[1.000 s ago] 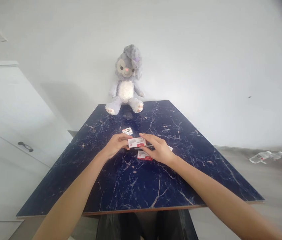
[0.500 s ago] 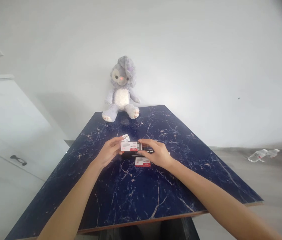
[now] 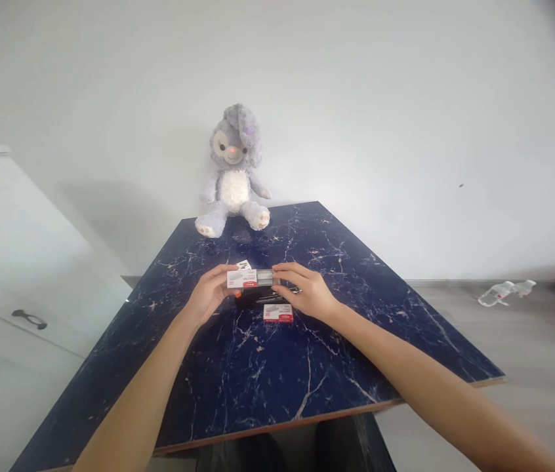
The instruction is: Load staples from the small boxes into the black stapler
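Over the desk (image 3: 238, 380), my left fingers (image 3: 220, 269) grip a red-and-white staple-box sleeve (image 3: 241, 278); my right fingers (image 3: 293, 267) pinch its exposed tray (image 3: 264, 278). Likely light, stiff yet crushable card: I'd hold the edges gently, keeping the tray level against spills.

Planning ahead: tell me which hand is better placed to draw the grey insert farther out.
Probably the right hand: its fingers are at the exposed end of the grey insert; the left hand holds its box.

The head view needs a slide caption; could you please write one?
Left hand and right hand hold a partly open staple box over a blue marbled table, before a seated plush rabbit.
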Available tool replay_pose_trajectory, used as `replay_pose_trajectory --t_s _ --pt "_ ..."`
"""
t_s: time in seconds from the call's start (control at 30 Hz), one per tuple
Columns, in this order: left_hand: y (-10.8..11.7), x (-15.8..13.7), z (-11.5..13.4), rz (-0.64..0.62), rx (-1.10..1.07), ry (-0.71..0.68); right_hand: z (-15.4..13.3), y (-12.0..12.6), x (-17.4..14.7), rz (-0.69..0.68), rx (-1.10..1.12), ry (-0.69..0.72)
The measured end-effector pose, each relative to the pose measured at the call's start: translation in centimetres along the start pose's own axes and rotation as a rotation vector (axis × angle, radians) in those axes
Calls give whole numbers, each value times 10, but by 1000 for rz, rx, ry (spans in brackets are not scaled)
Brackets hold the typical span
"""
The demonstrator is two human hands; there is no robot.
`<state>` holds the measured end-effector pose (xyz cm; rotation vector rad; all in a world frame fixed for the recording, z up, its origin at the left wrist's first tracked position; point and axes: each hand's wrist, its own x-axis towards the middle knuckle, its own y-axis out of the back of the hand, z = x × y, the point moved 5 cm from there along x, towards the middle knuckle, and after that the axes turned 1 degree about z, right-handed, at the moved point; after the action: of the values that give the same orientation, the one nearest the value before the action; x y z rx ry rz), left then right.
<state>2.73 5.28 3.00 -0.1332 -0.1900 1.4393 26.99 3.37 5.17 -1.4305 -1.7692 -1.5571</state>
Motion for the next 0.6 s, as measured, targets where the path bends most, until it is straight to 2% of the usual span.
replay_pose_trajectory --t_s 0.13,0.27,0.6 --pt "-11 -4 -1 -70 33 -14 -1 -1 0 2 -21 -6" --pt "-16 -7 -4 -73 133 -1 -4 -1 0 -27 -71 -8" --pt "-16 -7 -6 -58 138 -20 -7 -6 3 -122 -130 -37"
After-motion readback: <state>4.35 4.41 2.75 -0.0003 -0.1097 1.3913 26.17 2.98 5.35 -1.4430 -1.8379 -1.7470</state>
